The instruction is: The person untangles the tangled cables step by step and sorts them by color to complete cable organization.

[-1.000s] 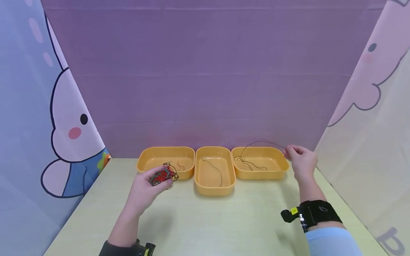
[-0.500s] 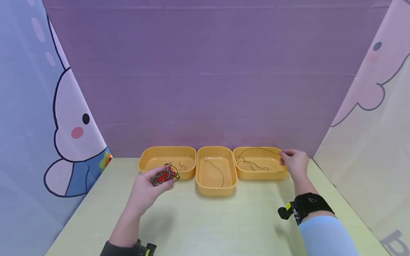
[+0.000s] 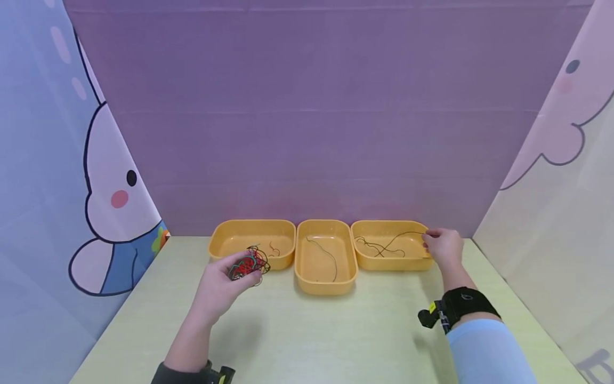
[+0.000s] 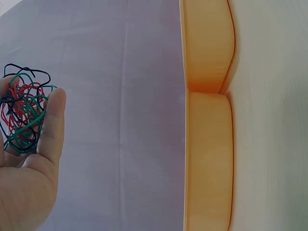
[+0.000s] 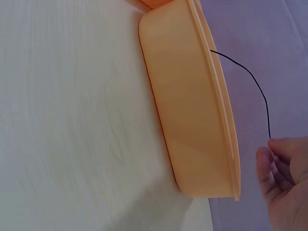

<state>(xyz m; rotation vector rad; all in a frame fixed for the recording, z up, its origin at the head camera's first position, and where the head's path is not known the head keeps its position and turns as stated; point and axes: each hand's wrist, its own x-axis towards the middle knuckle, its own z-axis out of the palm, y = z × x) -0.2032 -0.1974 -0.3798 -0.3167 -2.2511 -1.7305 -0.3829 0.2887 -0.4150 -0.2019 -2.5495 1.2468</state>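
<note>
My left hand (image 3: 218,290) holds a tangled bundle of red, green and black wires (image 4: 26,110) between thumb and fingers, raised in front of the left yellow tray (image 3: 225,238). At the right end of the right yellow tray (image 3: 390,264), my right hand (image 3: 446,249) pinches one end of a thin black wire (image 5: 260,89). The wire arcs from the fingertips over the rim and down into that tray, where other dark wires lie. Inside the tray its far end is hidden in the right wrist view.
Between the two outer trays stands a middle yellow tray (image 3: 326,288) with one thin dark wire (image 3: 326,253) in it. Short red wire pieces (image 3: 274,248) lie in the left tray. A purple backdrop (image 3: 326,117) rises right behind the trays, and printed side panels flank the table (image 3: 326,341).
My right hand has come lower and slightly left, close to the tray's end. The black wire's arc has sunk from above the tray into it. The left hand still holds the bundle.
</note>
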